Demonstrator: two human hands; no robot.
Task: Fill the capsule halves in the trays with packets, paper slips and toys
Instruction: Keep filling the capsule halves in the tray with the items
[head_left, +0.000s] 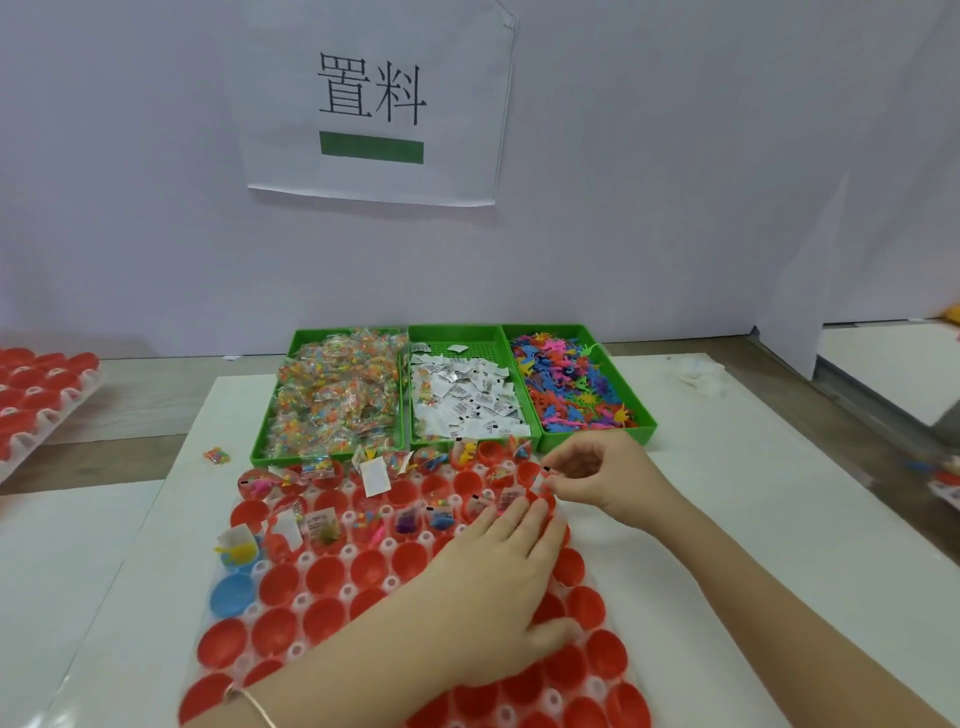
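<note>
Red plastic capsule halves (324, 574) sit open-side up in a clear moulded plastic tray (347, 592), which lies on a white sheet (727, 519) spread over a pale wooden table (130, 405). Two blue plastic capsule halves (232, 595) stand at the tray's left edge. The halves in the far rows hold small packets, slips and toys.

The left hand (498, 587) lies flat on the tray's right part, fingers straight and together, gripping nothing; a thin metal bracelet (254, 701) circles its wrist. The right hand (597, 473) hovers over the tray's far right corner, thumb and fingertips pinching a small white paper slip (540, 486).

Just beyond the tray stand three green plastic bins side by side. The left bin (260, 447) is heaped with clear packets of coloured bits (337, 389), the middle bin (457, 340) holds printed white paper slips (467, 400), and the right bin (644, 426) holds flat toys in many colours (566, 384). One stray packet (216, 455) lies on the sheet left of the bins.

A second tray of red halves (36, 384) rests at the table's left edge. Behind everything rises a plain white wall (156, 208) bearing a paper sign (374, 104) with black characters above a green bar.
</note>
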